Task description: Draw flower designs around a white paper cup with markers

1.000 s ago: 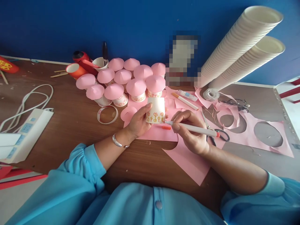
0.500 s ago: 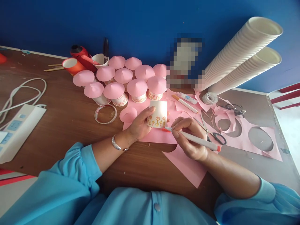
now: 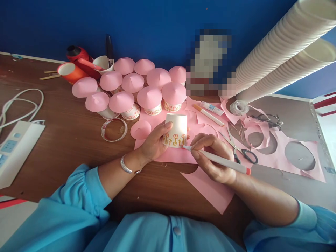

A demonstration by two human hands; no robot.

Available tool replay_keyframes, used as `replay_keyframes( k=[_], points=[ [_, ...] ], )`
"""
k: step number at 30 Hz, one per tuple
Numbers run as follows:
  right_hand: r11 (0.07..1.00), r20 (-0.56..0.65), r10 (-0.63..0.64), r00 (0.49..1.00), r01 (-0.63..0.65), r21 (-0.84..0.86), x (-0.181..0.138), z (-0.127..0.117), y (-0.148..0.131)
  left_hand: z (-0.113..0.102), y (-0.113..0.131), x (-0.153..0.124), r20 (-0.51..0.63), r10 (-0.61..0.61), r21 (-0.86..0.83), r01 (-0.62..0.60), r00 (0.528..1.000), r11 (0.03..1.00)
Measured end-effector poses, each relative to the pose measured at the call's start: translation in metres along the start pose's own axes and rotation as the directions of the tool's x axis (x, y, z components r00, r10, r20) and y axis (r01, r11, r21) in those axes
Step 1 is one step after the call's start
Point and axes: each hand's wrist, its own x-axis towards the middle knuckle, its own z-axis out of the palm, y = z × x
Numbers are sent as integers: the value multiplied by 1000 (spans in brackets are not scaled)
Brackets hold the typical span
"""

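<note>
My left hand (image 3: 153, 142) is wrapped round an upturned white paper cup (image 3: 176, 127) with small orange and yellow flowers drawn along its lower band. It holds the cup over a pink paper sheet (image 3: 173, 154). My right hand (image 3: 213, 157) pinches a white marker (image 3: 225, 162) with an orange end, its tip touching the cup's lower right edge. Just behind the cup stands a cluster of several cups with pink cone tops (image 3: 133, 85).
Scissors (image 3: 240, 148), a glue tube (image 3: 211, 107), a second marker (image 3: 210, 114) and a tape roll (image 3: 238, 106) lie on cut pink paper at right. Two long stacks of white cups (image 3: 283, 52) lean at the upper right. A clear tape ring (image 3: 114, 129) and a power strip (image 3: 14, 150) lie at left.
The camera view has shifted slightly. My hands stay together with the marker tip at the cup's lower edge; the cup has turned a little in my left hand.
</note>
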Motion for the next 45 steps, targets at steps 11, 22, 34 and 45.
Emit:
replay_keyframes(
  k=[11,22,34,45],
  points=[
    [1000,11,-9,1000,10,-14,2,0,0,1,-1,0,-17,-3,-1,3,1000,1000],
    [999,-2,-15,1000,15,-47,0,1,2,-1,-1,0,-6,-4,9,4,1000,1000],
    [996,-15,-40,999,39,-81,1,1,1,-1,-2,0,-25,9,6,-9,1000,1000],
    [996,-12,-35,999,34,-84,0,1,0,-1,-1,0,8,22,0,-22,1000,1000]
  ],
)
